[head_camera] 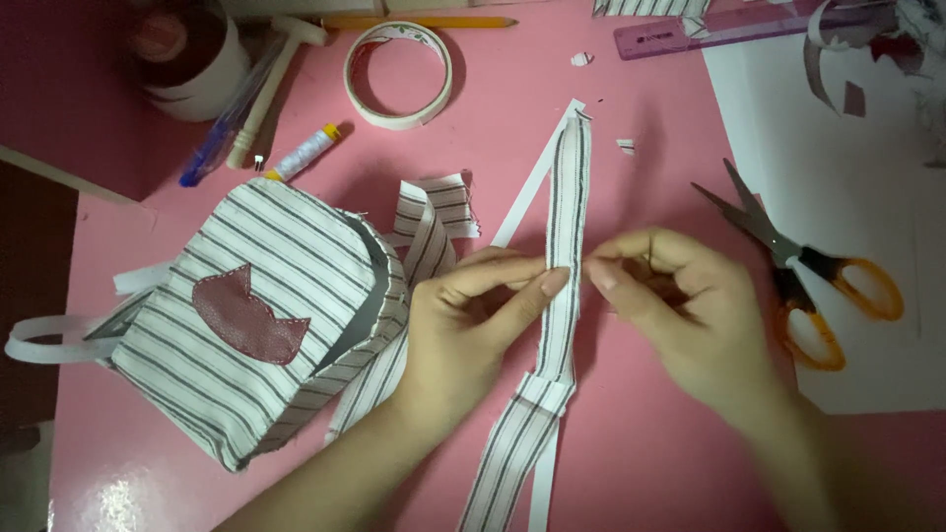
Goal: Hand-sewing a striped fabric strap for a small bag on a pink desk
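between both hands point(473, 315) point(680, 305), striped strap point(567, 227)

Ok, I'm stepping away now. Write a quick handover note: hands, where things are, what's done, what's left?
Left hand and right hand both pinch the folded striped fabric strap mid-length on the pink table.
Small striped bag with its maroon patch lies to the left; orange-handled scissors to the right on white paper; tape roll and thread spool behind.
Done: bag body assembled, strap's upper part folded.
Left: lower strap end still flat and unfolded.

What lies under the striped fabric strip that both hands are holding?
Under the striped strip a white paper strip shows along its upper left edge and again below. Its middle is covered by fabric and the left hand.
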